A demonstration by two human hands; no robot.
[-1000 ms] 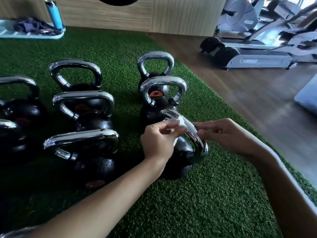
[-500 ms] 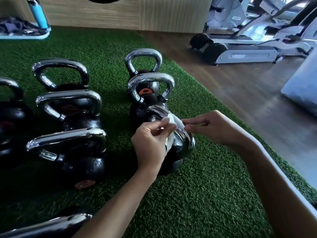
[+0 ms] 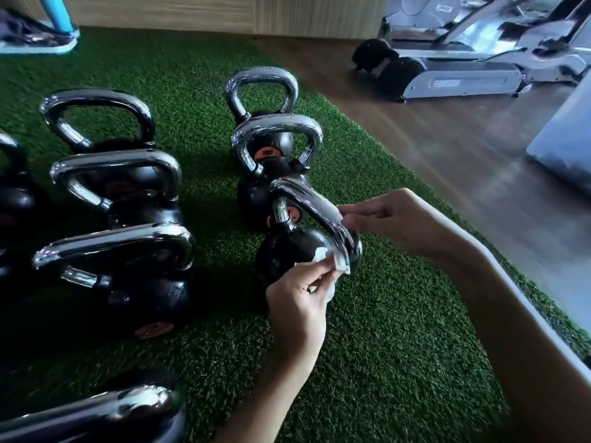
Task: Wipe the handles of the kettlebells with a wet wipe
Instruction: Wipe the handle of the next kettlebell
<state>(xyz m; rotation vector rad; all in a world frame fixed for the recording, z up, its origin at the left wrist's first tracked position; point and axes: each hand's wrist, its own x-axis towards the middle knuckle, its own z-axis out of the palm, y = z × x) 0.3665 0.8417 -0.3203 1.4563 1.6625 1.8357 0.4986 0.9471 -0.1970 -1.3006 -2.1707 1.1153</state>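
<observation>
Both hands work the nearest kettlebell (image 3: 289,251) on the turf (image 3: 399,330). Left hand (image 3: 300,303) pinches the wet wipe (image 3: 334,266) against the near end of its chrome handle (image 3: 315,207), and right hand (image 3: 396,220) pinches that handle higher up. The two handles behind (image 3: 277,125) glisten with droplets and are probably done; the left rows (image 3: 112,159) look untouched.

Dim left; glare right; edges warped

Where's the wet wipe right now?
Head view, right of centre: the left hand pinches the wipe against the near end of a kettlebell handle, just below the right hand.
</observation>
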